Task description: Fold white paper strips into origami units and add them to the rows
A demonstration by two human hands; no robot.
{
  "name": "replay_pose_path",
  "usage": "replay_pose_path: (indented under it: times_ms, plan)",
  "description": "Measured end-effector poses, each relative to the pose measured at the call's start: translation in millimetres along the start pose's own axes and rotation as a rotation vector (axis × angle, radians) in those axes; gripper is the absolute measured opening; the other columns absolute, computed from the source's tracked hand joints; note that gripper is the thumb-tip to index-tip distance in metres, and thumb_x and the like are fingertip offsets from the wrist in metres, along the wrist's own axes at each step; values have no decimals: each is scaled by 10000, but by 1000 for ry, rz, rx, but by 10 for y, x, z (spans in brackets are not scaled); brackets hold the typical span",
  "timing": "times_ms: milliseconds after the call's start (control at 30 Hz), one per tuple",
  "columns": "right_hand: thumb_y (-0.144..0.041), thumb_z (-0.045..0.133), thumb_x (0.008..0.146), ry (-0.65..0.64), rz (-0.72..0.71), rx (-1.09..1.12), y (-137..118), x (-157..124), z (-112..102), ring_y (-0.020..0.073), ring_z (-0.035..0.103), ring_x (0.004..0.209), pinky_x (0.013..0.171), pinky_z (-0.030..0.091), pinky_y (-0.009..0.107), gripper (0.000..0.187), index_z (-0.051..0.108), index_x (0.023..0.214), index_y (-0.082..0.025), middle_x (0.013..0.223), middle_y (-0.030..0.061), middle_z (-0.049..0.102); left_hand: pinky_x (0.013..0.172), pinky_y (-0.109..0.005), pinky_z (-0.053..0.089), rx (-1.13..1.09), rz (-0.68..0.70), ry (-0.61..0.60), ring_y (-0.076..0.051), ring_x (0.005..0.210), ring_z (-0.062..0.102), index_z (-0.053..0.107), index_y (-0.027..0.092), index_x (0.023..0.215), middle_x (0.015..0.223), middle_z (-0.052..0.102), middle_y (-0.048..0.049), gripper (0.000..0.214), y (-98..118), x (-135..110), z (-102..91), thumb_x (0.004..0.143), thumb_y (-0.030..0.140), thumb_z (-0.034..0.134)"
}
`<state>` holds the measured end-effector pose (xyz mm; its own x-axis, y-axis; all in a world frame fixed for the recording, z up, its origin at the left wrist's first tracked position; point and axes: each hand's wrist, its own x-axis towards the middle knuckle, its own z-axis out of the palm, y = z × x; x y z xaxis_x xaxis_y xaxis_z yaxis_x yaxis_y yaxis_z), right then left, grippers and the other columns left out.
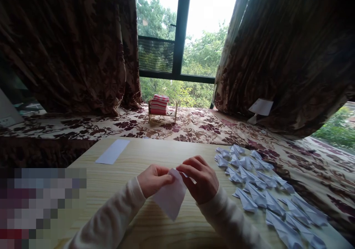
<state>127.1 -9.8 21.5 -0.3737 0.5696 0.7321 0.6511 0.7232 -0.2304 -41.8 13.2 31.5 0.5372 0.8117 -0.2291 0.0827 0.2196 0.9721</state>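
A partly folded sheet of white paper [171, 201] is held up above the wooden table, its pointed lower end towards me. My left hand [154, 178] pinches its upper left edge between thumb and fingers. At the top right edge, the fingers of my right hand [200, 178] are closed on the same paper, partly hiding that corner. To the right of my hands lie several folded white paper pieces [256, 197] in loose rows. A flat white strip of paper [113, 152] rests on the table at the far left.
The light wooden table [155, 151] stands against a ledge with a floral cloth [194, 125]. On the ledge are a small rack [162, 115] with folded striped cloths [159, 104] and a small white lamp [260, 107]. Patterned curtains [263, 57] flank the window. The lower left is pixelated.
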Motion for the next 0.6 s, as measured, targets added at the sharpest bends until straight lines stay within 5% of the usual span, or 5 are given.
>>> replay_pose_path:
  times_ms: [600]
  plan:
    - [-138, 423, 787, 1, -78, 67, -26, 1, -61, 188, 446, 754, 649, 414, 324, 288, 639, 947, -243, 824, 61, 568, 470, -219, 297, -132, -8, 76, -89, 440, 450, 658, 96, 557, 462, 572, 2, 216, -8, 28, 5, 499, 303, 648]
